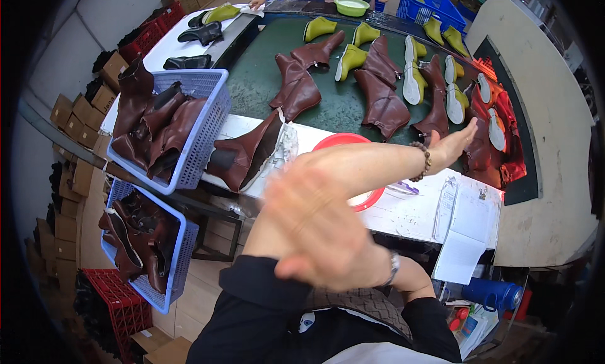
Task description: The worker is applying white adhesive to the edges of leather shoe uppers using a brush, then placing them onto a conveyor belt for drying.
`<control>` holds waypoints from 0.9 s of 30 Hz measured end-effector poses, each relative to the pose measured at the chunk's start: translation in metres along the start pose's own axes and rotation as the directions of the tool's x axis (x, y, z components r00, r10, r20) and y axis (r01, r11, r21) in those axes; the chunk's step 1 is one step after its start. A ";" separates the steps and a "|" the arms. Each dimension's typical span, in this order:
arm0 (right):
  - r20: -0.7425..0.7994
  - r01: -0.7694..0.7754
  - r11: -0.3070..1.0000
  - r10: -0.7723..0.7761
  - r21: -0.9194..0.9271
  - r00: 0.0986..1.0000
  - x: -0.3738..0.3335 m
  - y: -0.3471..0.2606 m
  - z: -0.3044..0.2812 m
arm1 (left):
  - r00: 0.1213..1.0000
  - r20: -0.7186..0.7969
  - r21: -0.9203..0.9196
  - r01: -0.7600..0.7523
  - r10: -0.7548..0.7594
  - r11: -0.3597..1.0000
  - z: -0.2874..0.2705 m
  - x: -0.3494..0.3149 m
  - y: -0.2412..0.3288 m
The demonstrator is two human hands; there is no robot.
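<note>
My left arm reaches across to the right, and my left hand (449,151) is held out with its fingers stretched, a bead bracelet at the wrist. It is empty and nearest to the brown leather boots (433,102) on the dark green surface. My right hand (324,228), blurred by motion, crosses over my left forearm near the elbow with its fingers stretched and nothing visible in it. Whether it touches the skin I cannot tell. Behind the left forearm, a red-rimmed round basin (340,139) is partly hidden. A brown boot upper (242,153) lies left of it.
Blue baskets (217,105) of brown boots stand at left. Several yellow-green boots with pale soles (413,83) lie on the green belt-like surface (252,80). Papers (469,219) lie on the white table edge, above a blue flask (491,293). A co-worker's hand (257,3) shows at the far side.
</note>
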State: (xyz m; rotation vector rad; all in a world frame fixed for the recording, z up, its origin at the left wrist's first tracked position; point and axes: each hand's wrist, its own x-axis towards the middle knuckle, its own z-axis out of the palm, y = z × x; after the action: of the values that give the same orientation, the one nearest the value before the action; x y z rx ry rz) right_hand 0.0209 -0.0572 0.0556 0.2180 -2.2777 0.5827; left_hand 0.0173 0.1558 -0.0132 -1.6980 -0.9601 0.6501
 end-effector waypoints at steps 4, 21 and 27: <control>0.080 0.085 0.995 -0.089 0.049 0.993 0.003 0.019 -0.014 | 0.999 0.020 -0.015 0.030 -0.030 0.999 0.006 -0.010 -0.017; -0.151 -0.095 0.976 0.066 -0.195 0.986 -0.007 0.087 -0.039 | 0.997 -0.016 -0.004 0.081 -0.081 0.997 0.050 -0.022 -0.049; -0.038 0.027 0.974 -0.019 0.225 0.999 0.010 0.000 -0.013 | 0.992 0.033 0.047 0.123 -0.125 0.991 0.071 -0.015 -0.043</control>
State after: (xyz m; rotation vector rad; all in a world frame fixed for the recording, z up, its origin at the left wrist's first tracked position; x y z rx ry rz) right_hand 0.0223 -0.0511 0.0710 0.3422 -2.1705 0.8270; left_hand -0.0595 0.1863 0.0046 -1.5785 -1.0599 0.6166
